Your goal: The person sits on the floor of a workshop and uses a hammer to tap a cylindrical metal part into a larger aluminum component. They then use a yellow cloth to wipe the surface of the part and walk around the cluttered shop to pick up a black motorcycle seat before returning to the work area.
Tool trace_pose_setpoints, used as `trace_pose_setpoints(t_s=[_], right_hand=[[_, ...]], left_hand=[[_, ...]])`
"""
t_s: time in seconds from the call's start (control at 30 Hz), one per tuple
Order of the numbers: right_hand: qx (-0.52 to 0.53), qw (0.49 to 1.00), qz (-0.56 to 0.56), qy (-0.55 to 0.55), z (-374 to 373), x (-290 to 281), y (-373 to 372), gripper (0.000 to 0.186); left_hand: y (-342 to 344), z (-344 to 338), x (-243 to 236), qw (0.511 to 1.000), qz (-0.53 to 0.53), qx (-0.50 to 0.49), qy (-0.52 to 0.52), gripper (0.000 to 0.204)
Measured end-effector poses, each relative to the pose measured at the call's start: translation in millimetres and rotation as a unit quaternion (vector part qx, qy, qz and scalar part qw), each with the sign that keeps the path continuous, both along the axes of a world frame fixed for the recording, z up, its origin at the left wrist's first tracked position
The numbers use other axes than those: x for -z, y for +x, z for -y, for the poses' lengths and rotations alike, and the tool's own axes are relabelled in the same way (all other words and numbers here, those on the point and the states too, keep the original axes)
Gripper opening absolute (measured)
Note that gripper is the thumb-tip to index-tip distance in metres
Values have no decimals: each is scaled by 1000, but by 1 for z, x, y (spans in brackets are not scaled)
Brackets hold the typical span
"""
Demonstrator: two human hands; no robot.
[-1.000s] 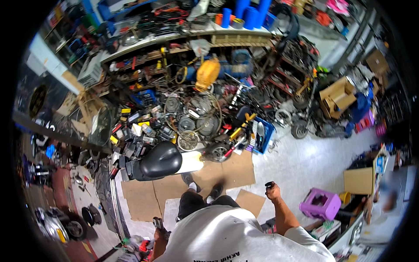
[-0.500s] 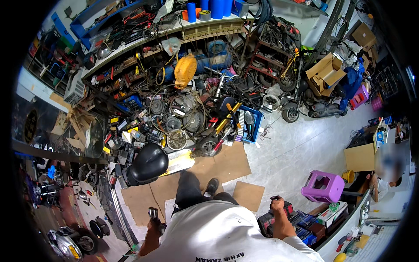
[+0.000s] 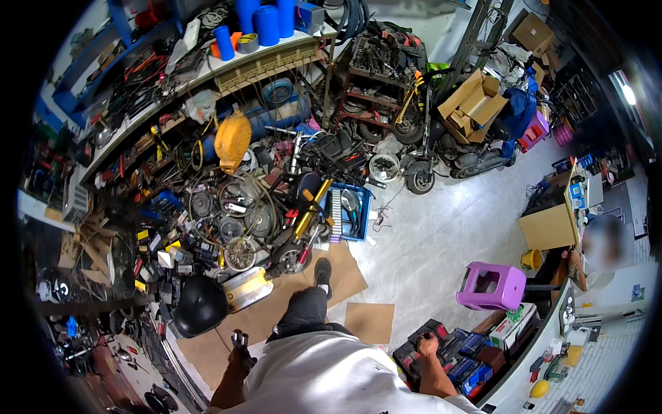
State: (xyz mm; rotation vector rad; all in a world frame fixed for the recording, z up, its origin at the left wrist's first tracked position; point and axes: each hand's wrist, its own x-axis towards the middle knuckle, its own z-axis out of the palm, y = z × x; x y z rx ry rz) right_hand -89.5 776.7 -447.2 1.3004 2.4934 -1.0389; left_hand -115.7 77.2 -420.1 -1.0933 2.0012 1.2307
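- Left hand point(image 3: 240, 361): lower left of centre in frame, beside the white shirt. Grip clamped on a metal-and-dark tool point(image 3: 239, 339); tool ends stick up past the fingers. Exact type too small to read.
- Right hand point(image 3: 427, 346): lower right of centre, fingers curled. Something small and dark shows at the fingers; can't tell whether grip is clamped on it or just together.
- Tool position: lower left of centre, in front of the left hand, over the cardboard sheet point(image 3: 288, 299) in the view.
- Nearest to right hand: pile of boxes point(image 3: 474, 343), mostly dark and blue, lower right. Purple stool point(image 3: 491, 286) farther up and right, yellow bucket point(image 3: 532, 259) behind it.
- One shoe point(image 3: 323, 270) visible on the cardboard, centre. Smaller cardboard piece point(image 3: 370, 322) to the right of it.
- Black seat-shaped part point(image 3: 200, 306) left of centre, next to a white-and-yellow panel point(image 3: 248, 289).
- Heap of parts above that: white tub point(image 3: 240, 254) full of small bits, blue crate point(image 3: 361, 225) with tools, yellow-orange housing point(image 3: 233, 143) on top.
- Upper left: bench point(image 3: 276, 52) with blue cylinders point(image 3: 265, 26).
- Upper right: open cardboard box point(image 3: 460, 96) on a scooter point(image 3: 476, 163).
- Right edge: another person's arm point(image 3: 577, 269).
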Motion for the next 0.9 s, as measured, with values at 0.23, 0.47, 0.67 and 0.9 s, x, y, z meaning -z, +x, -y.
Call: trace_pose_setpoints(t_s=[0.23, 0.47, 0.67, 0.9], right_hand=[[151, 965, 46, -210, -33, -61, -68, 8], [99, 979, -18, -175, -129, -59, -140, 11], [94, 964, -68, -238, -167, -64, -193, 11], [131, 945, 0, -301, -308, -29, -208, 13]], left_hand=[[-102, -45, 31, 907, 102, -345, 219, 43], [-272, -104, 24, 929, 109, -258, 244, 59], [-392, -173, 2, 937, 82, -263, 214, 60], [-389, -294, -15, 925, 72, -326, 180, 60]])
